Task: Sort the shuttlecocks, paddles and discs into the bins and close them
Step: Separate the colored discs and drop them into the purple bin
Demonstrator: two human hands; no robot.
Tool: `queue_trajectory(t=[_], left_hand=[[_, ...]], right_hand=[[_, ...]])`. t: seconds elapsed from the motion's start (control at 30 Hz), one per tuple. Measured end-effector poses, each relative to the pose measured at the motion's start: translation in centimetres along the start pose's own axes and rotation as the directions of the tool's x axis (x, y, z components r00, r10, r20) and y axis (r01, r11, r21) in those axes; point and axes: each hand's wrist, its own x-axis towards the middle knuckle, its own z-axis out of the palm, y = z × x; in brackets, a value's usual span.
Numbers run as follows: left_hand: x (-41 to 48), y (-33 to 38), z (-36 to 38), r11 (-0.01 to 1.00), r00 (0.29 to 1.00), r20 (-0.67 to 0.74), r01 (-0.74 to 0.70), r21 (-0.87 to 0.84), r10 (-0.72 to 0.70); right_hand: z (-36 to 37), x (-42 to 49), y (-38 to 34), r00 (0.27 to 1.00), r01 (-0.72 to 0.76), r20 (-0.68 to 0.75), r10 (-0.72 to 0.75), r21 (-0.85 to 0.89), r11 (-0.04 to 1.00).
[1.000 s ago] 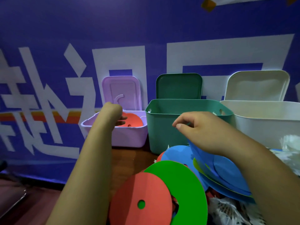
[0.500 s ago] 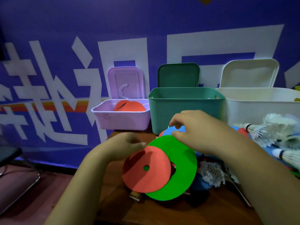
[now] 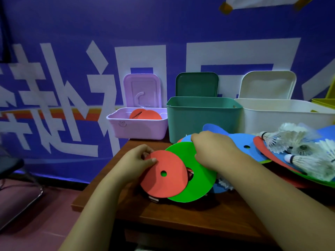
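Observation:
My left hand (image 3: 139, 159) pinches the left edge of a red disc (image 3: 164, 175) with a small centre hole. The red disc overlaps a green disc (image 3: 198, 180), and my right hand (image 3: 212, 149) rests on the green disc's top edge with fingers curled over it. Blue discs (image 3: 241, 142) and more red ones fan out to the right under several white shuttlecocks (image 3: 290, 140). The lilac bin (image 3: 137, 127) holds two red discs (image 3: 146, 115), lid up. The green bin (image 3: 203, 116) and white bin (image 3: 282, 113) stand open beside it.
Everything sits on a brown wooden table (image 3: 163, 216) against a blue banner wall. A yellow bin edge (image 3: 324, 102) shows at the far right. A chair (image 3: 16, 187) stands left of the table. A dark object lies partly hidden under the discs.
My left hand came back from the lilac bin, leaving a red disc inside, and took hold of the red disc on the table. My right hand lowered onto the green disc.

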Motion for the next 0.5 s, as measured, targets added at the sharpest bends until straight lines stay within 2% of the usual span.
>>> queue_trajectory(t=[0.2, 0.33, 0.4, 0.5], left_hand=[[-0.1, -0.2, -1.0, 0.975, 0.992, -0.084, 0.075, -0.209, -0.095], [0.7, 0.2, -1.9, 0.93, 0.974, -0.143, 0.119, -0.347, -0.178], [1.4, 0.5, -2.4, 0.863, 0.96, -0.166, 0.119, -0.491, -0.227], [2.7, 1.8, -3.2, 0.696, 0.939, -0.162, 0.103, -0.71, -0.304]], right_hand=[[-0.6, 0.6, -0.3, 0.997, -0.042, -0.051, 0.049, 0.14, 0.989], [-1.4, 1.4, 0.6, 0.983, -0.055, -0.143, 0.118, 0.38, 0.923], [-1.6, 1.8, 1.0, 0.966, -0.053, -0.187, 0.178, 0.53, 0.846], [-2.0, 2.4, 1.3, 0.947, -0.099, -0.162, 0.277, 0.673, 0.733]])
